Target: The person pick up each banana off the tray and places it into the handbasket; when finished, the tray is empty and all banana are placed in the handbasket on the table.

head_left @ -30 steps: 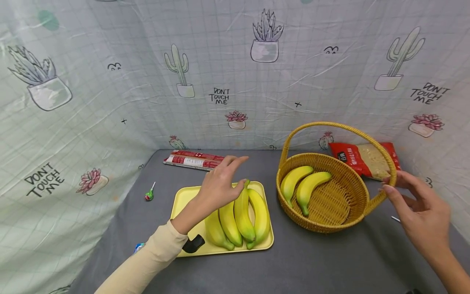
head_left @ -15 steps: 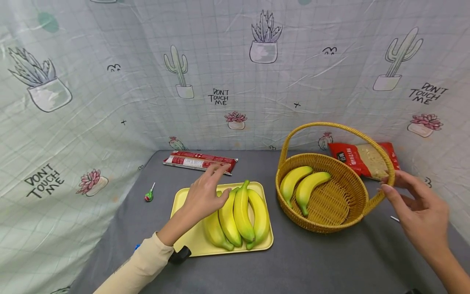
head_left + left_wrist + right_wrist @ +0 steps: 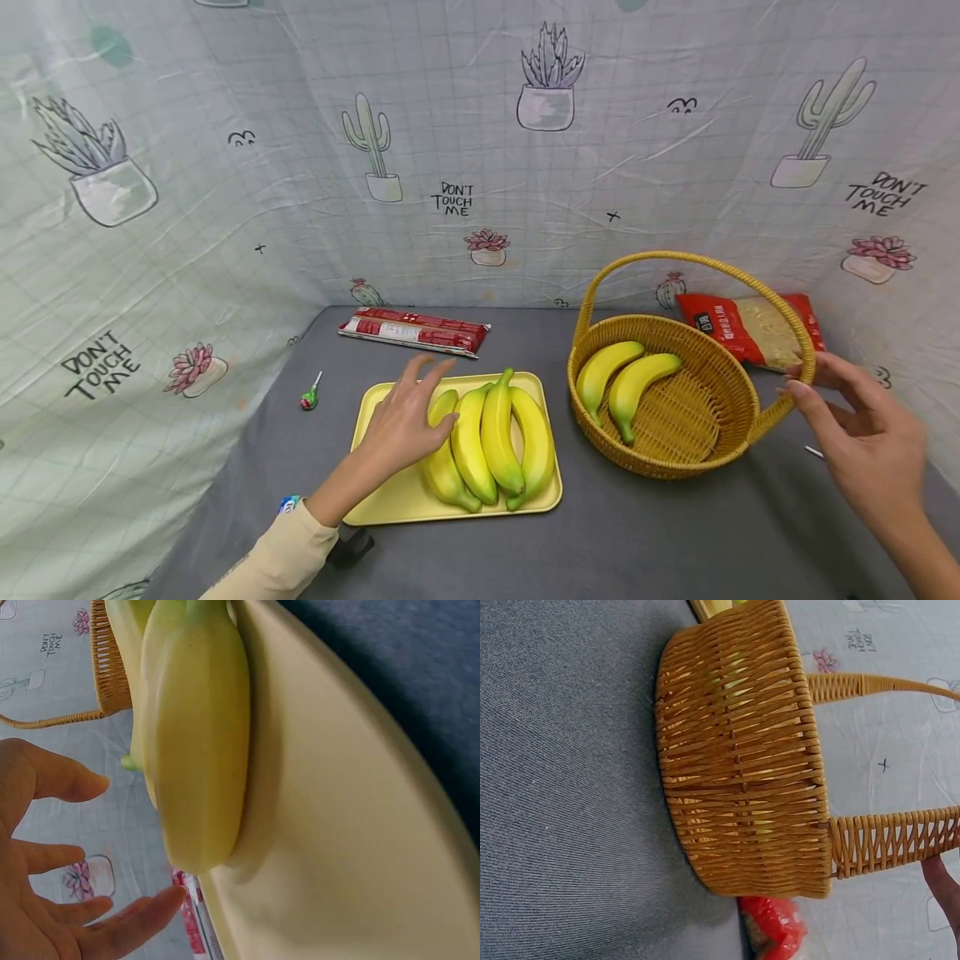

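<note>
A left hand (image 3: 401, 425), fingers spread and relaxed, rests on the leftmost of four bananas (image 3: 444, 457) on a yellow tray (image 3: 390, 500) mid-table. The right hand (image 3: 862, 437), loosely open, touches the handle of a wicker basket (image 3: 731, 392) holding two bananas (image 3: 626, 379). Backdrop cloth (image 3: 225, 208) reads "DON'T TOUCH ME"; package labels illegible.

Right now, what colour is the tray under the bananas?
Pale yellow; the tray shows best in the head view.

six bananas (image 3: 498, 433), one basket (image 3: 738, 400), one tray (image 3: 390, 500)
</note>
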`<action>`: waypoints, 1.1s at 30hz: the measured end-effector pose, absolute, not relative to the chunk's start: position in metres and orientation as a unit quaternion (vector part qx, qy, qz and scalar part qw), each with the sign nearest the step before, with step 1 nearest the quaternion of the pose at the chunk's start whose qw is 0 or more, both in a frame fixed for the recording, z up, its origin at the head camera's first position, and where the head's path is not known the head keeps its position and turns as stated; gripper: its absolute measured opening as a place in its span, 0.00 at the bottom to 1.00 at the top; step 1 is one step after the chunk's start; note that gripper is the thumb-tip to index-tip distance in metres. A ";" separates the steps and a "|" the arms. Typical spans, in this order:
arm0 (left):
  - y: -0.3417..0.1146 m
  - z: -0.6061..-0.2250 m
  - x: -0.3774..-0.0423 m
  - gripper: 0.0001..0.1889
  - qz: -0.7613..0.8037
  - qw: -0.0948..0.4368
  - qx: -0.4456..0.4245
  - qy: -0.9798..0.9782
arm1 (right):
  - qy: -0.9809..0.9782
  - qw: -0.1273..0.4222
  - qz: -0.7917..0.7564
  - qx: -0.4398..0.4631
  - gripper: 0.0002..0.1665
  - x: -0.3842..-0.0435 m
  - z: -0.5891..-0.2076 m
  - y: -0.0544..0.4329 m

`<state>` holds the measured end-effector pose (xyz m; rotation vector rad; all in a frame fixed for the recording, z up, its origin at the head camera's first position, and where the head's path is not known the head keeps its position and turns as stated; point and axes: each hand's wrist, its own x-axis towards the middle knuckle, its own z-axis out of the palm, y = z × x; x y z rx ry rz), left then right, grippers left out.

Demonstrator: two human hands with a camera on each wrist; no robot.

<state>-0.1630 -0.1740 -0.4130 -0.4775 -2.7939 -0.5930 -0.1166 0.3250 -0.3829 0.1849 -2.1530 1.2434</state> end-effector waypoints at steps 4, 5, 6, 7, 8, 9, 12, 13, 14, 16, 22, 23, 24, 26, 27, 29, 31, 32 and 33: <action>-0.180 -0.418 -0.159 0.41 -0.194 0.107 -0.160 -0.962 | -0.819 0.324 0.468 0.074 0.25 -0.116 -0.382 0.325; -0.181 -0.419 -0.158 0.41 -0.191 0.102 -0.160 -0.963 | -0.816 0.326 0.471 0.077 0.24 -0.116 -0.382 0.324; -0.181 -0.421 -0.157 0.41 -0.189 0.096 -0.159 -0.964 | -0.816 0.325 0.471 0.076 0.24 -0.116 -0.382 0.324; -0.182 -0.422 -0.156 0.41 -0.185 0.091 -0.159 -0.966 | -0.816 0.325 0.473 0.078 0.24 -0.116 -0.382 0.324; -0.182 -0.423 -0.154 0.41 -0.182 0.086 -0.157 -0.967 | -0.815 0.325 0.473 0.079 0.24 -0.116 -0.382 0.324; -0.183 -0.425 -0.152 0.41 -0.179 0.080 -0.154 -0.968 | -0.816 0.323 0.473 0.078 0.25 -0.116 -0.382 0.324; -0.184 -0.429 -0.148 0.41 -0.172 0.073 -0.146 -0.971 | -0.818 0.316 0.475 0.074 0.26 -0.117 -0.383 0.324; -0.184 -0.431 -0.146 0.41 -0.170 0.072 -0.144 -0.972 | -0.818 0.317 0.475 0.074 0.26 -0.117 -0.383 0.324; -0.184 -0.432 -0.145 0.41 -0.168 0.072 -0.141 -0.973 | -0.818 0.319 0.473 0.074 0.26 -0.117 -0.383 0.324; -0.184 -0.434 -0.142 0.41 -0.166 0.073 -0.138 -0.974 | -0.814 0.323 0.476 0.078 0.25 -0.118 -0.384 0.325; -0.182 -0.439 -0.136 0.40 -0.167 0.083 -0.134 -0.973 | -0.812 0.332 0.473 0.084 0.24 -0.117 -0.385 0.325; -0.181 -0.440 -0.135 0.39 -0.167 0.085 -0.134 -0.973 | -0.812 0.332 0.472 0.084 0.24 -0.117 -0.385 0.325; -0.181 -0.441 -0.135 0.39 -0.166 0.087 -0.134 -0.973 | -0.815 0.332 0.468 0.083 0.25 -0.117 -0.385 0.325; -0.180 -0.442 -0.133 0.38 -0.164 0.091 -0.132 -0.973 | -0.813 0.333 0.470 0.084 0.25 -0.116 -0.385 0.325; -0.180 -0.443 -0.133 0.38 -0.162 0.093 -0.131 -0.974 | -0.814 0.332 0.469 0.083 0.25 -0.116 -0.385 0.325; -0.180 -0.444 -0.132 0.37 -0.163 0.098 -0.130 -0.973 | -0.815 0.330 0.470 0.081 0.25 -0.116 -0.385 0.325; -0.181 -0.444 -0.131 0.36 -0.167 0.104 -0.129 -0.972 | -0.816 0.328 0.470 0.077 0.25 -0.116 -0.385 0.325; -0.181 -0.444 -0.131 0.36 -0.170 0.108 -0.129 -0.971 | -0.819 0.326 0.466 0.074 0.25 -0.116 -0.384 0.325; -0.182 -0.444 -0.131 0.36 -0.172 0.112 -0.129 -0.970 | -0.820 0.324 0.466 0.073 0.25 -0.116 -0.384 0.325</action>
